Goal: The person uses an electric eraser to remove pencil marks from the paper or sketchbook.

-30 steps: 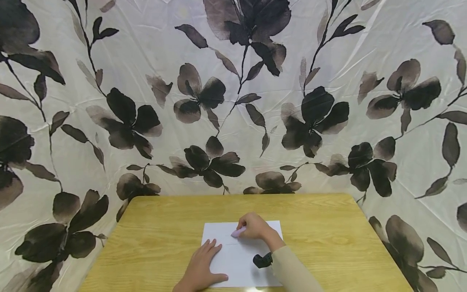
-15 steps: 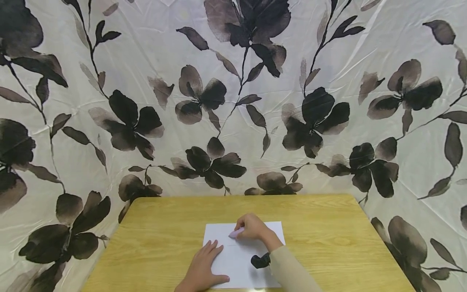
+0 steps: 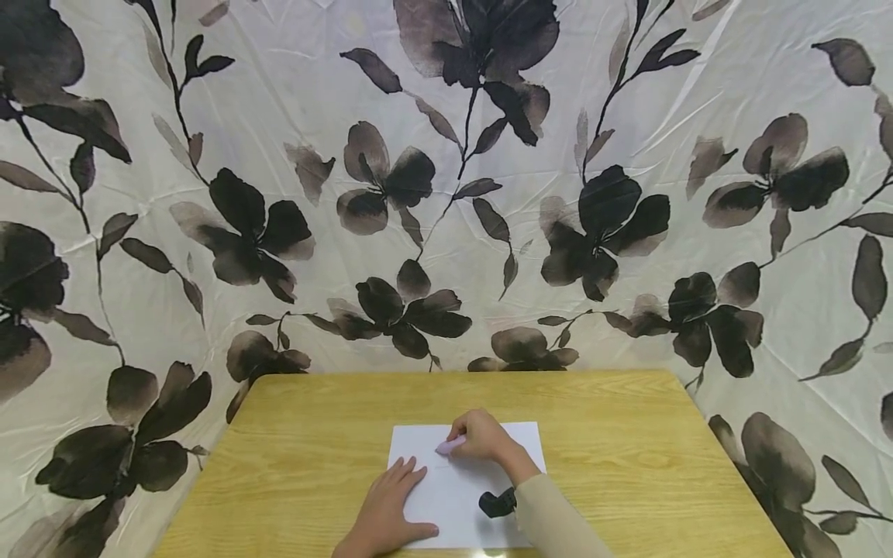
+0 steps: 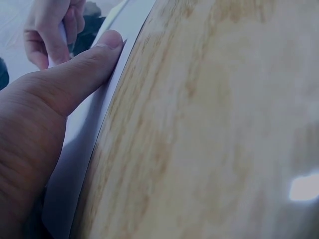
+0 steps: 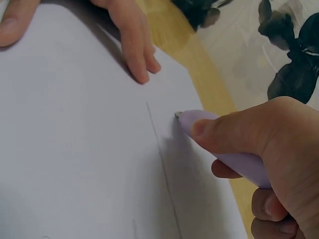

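Observation:
A sheet of white paper (image 3: pixel 453 508) lies on the wooden table. My left hand (image 3: pixel 387 508) rests on its left side with fingers spread; in the left wrist view the thumb (image 4: pixel 84 74) presses near the sheet's edge. My right hand (image 3: pixel 483 435) pinches a lavender utility knife (image 5: pixel 244 164) between thumb and fingers. Its small metal tip is at the paper, near the far part of the sheet. A thin dark line (image 5: pixel 163 167) runs across the paper beside the tip, and I cannot tell whether it is a cut or a drawn mark.
The yellow wood-grain table (image 3: pixel 293 449) extends around the paper. Behind it hangs a pale cloth (image 3: pixel 488 232) with dark flowers. A black wrist camera (image 3: pixel 497 504) sits at my right wrist, over the paper.
My right hand has shifted slightly left across the paper with the utility knife, still pinching it. The left hand stays in place on the sheet.

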